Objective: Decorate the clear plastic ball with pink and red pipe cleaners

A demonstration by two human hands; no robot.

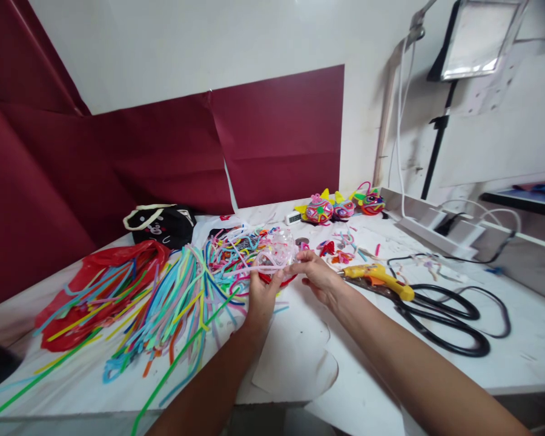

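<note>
A pale pink pipe cleaner stretches sideways between my two hands. My left hand pinches it between thumb and fingers. From the other side, my right hand closes on its right end with thumb and forefinger. Just behind the fingers is a clear plastic ball, partly hidden; whether the hands touch it I cannot tell. Some red material shows below the pink strand, close to both hands. A heap of short, coloured pipe cleaner pieces lies left of the ball.
Long pipe cleaners spread over the left side, beside a red plastic bag and a black pouch. To the right lie a yellow glue gun and black-handled scissors. Finished colourful fish-like figures and a power strip stand behind.
</note>
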